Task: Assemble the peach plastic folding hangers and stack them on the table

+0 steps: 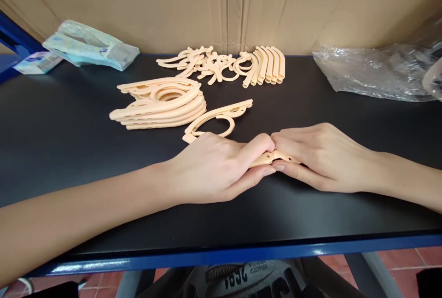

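Observation:
My left hand (221, 166) is closed on one end of a beige plastic piece (264, 159), which looks like a folding hanger part with a small hole. Against it, my right hand (321, 157) pinches a second beige end, also with a hole. The two ends meet between my fingertips, low over the black table; my fingers cover most of both. Just behind my left hand is a curved beige folding hanger (210, 118) with a ring-like hook, partly hidden by that hand. I cannot tell whether it connects to the held piece.
Folded beige hangers (162, 104) are stacked left of centre. Behind them lie a heap of loose hooks (214, 65) and a row of curved arms (267, 65). A tissue pack (90, 44) is at back left, clear plastic bags (373, 72) at back right. Cardboard (172, 8) walls the table's (69, 146) back.

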Available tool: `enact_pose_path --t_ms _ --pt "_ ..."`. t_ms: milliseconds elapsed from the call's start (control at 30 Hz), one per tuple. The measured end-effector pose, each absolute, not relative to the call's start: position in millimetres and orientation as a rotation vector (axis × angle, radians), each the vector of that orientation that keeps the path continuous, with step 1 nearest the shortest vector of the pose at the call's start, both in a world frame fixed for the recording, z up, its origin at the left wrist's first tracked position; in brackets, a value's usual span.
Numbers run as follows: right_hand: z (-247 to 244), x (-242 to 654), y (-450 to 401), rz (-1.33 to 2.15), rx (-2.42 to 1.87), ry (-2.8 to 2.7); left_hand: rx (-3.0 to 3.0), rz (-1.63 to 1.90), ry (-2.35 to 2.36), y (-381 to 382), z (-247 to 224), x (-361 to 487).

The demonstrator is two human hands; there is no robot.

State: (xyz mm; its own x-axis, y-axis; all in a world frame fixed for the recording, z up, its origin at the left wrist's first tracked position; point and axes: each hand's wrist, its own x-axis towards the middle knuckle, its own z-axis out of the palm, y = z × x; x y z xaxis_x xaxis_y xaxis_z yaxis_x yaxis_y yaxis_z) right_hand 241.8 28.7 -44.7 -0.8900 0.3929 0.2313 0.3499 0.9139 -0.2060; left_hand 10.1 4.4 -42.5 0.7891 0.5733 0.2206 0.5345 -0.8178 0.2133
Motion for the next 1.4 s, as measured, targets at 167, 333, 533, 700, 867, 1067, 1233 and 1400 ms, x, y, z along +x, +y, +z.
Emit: enact_pose_path --t_ms 167,333,533,700,867,1067,1233,1400 --pt "-45 240 28 0.216 -0.611 -2.826 2.875 0.424 0.854 5 -45 11" --pt "-44 239 27 0.252 -0.592 -2.828 2.899 0.363 0.834 3 -42 14" --pt "-42 236 24 0.254 -0.554 -2.792 2.924 0.493 0.785 3 -46 14" --pt "-42 234 22 0.222 -0.53 -2.776 2.922 0.614 0.767 2 -51 13" --pt "-40 231 19 0.361 -0.509 -2.744 2.881 0.705 0.684 0 -51 13" --pt "-43 230 17 0.276 -0.523 -2.745 2.893 0.727 0.656 0 -50 14" --pt "-44 230 16 0.257 -0.517 -2.746 2.887 0.716 0.651 0 -49 13" --pt "-46 227 14 0.189 -0.54 -2.777 2.895 0.724 0.675 -3 -49 18"
